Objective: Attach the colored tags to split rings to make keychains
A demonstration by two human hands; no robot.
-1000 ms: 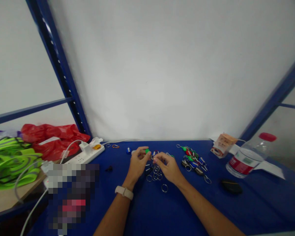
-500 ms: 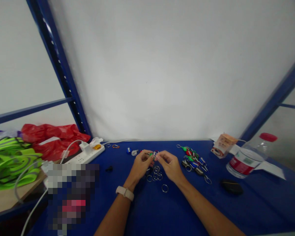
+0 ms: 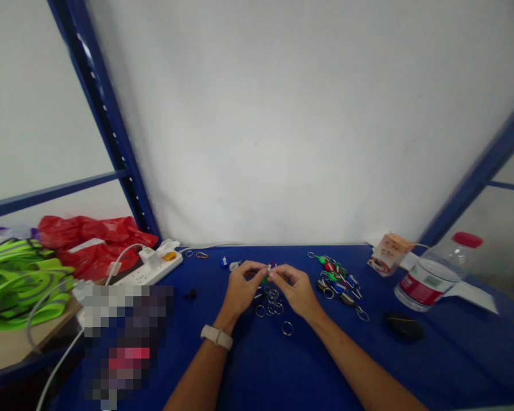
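Over the blue table, my left hand (image 3: 243,288) is closed, thumb and forefinger pinching a small green keychain (image 3: 265,279) that my fingers mostly hide. My right hand (image 3: 297,290) meets it fingertip to fingertip, pinching at a pale metallic bit at the keychain's upper end; its exact form is too small to make out. Below and between both hands lie several loose metal key rings (image 3: 273,295), with one key ring (image 3: 287,328) apart from them, nearer me. Right of my right hand spreads a pile of green, red, blue and black keychains (image 3: 336,277), some with rings.
A blue tape-like keychain (image 3: 225,262), an orange carabiner (image 3: 202,255) and a small black piece (image 3: 191,294) lie at left. A power strip (image 3: 143,276) runs along the left edge. A bottle (image 3: 428,279), an orange-white box (image 3: 389,254) and a black pouch (image 3: 403,325) stand or lie at right.
My fingertips have drawn slightly closer together, and the green keychain now shows a little lower between them. The rings and the pile have stayed in place.
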